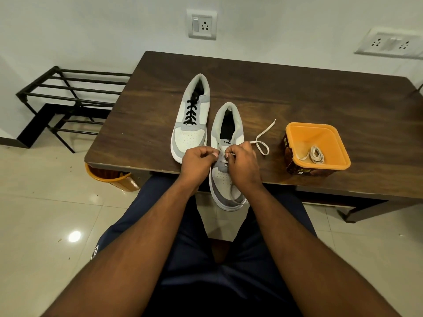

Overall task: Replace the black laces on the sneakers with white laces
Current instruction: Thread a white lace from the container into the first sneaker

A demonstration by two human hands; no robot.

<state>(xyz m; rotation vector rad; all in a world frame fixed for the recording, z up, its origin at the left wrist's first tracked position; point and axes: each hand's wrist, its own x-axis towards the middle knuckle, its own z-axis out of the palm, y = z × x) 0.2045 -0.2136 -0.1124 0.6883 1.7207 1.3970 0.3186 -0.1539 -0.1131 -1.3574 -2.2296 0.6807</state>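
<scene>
Head view: my left hand (198, 161) and right hand (242, 161) pinched the white lace (263, 138) at the near-edge sneaker (225, 179); limp, light, best gripped near its tip.

The near sneaker (225, 156) is showing "Vela" on its tongue label, the rest being covered. The brown tub (317, 148) is displaying "Amul" on its side.

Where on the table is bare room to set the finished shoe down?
Free: the table behind the orange tub, and left of the black-laced sneaker. Crowded: the near edge, with both hands, the other sneaker and the white lace.
</scene>
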